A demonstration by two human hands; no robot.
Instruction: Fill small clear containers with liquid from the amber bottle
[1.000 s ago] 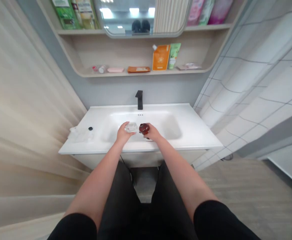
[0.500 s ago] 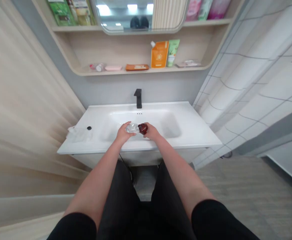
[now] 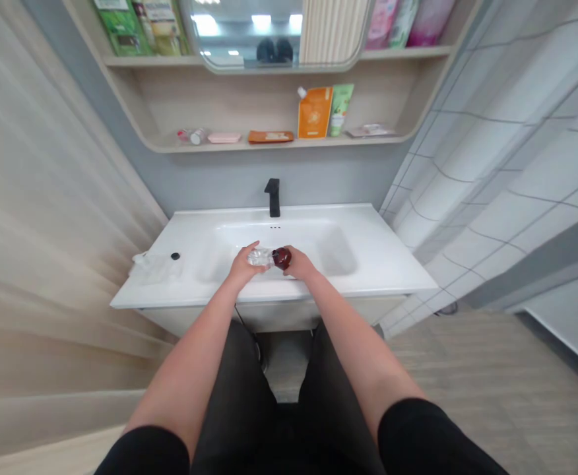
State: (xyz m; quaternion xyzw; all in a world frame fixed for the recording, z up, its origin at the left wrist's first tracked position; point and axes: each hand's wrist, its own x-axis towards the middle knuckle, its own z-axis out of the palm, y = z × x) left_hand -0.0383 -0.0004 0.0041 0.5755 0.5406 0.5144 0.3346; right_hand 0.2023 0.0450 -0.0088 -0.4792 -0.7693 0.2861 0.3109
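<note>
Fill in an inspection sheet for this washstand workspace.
Surface: white counter with a recessed basin, black faucet behind.
Job's things: clear container and dark red bottle close together over the basin; contact unclear.
Clutter: crumpled translucent material and small black round piece on the counter's left.
Hands: left hand grips the clear container, right hand the dark red bottle.
Cables: thin dark cord-like line below the counter; type unclear.
Surroundings: shelf with toiletries above, curtain left, white tiles right.

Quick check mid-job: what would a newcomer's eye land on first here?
Probably the dark red container in the right hand, close beside the clear container in the left hand, both over the white sink. Next, the bright orange pouch upright on the shelf above, then the black faucet behind the sink.
</note>
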